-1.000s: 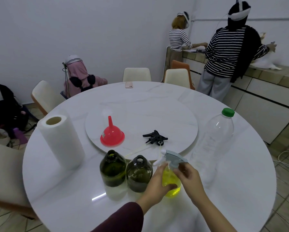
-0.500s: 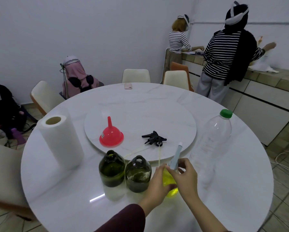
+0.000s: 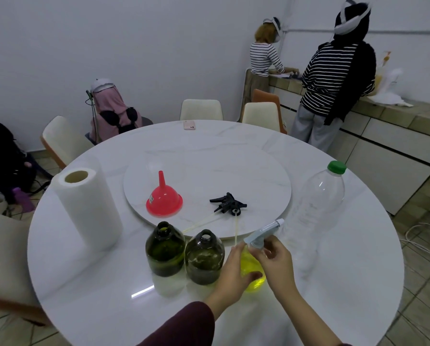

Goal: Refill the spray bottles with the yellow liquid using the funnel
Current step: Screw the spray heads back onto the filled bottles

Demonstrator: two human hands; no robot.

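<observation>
A small bottle of yellow liquid (image 3: pixel 250 265) stands near the table's front edge. My left hand (image 3: pixel 233 273) grips its body. My right hand (image 3: pixel 276 260) holds the collar of its light blue spray head (image 3: pixel 262 233), whose nozzle points up and to the right. Two dark green bottles (image 3: pixel 165 248) (image 3: pixel 204 257) stand open just left of it. A red funnel (image 3: pixel 164 198) rests mouth-down on the round turntable (image 3: pixel 246 171). Two black spray heads (image 3: pixel 228 203) lie there too, their tubes trailing toward the green bottles.
A paper towel roll (image 3: pixel 86 208) stands at the left. A large clear plastic bottle with a green cap (image 3: pixel 316 208) stands right of my hands. A pink phone (image 3: pixel 189 125) lies at the table's far edge. Chairs ring the table; three people are behind it.
The blue spray head has turned on the yellow bottle: its nozzle pointed right, then straight up, and now up and to the right. My hands stay on the bottle.
</observation>
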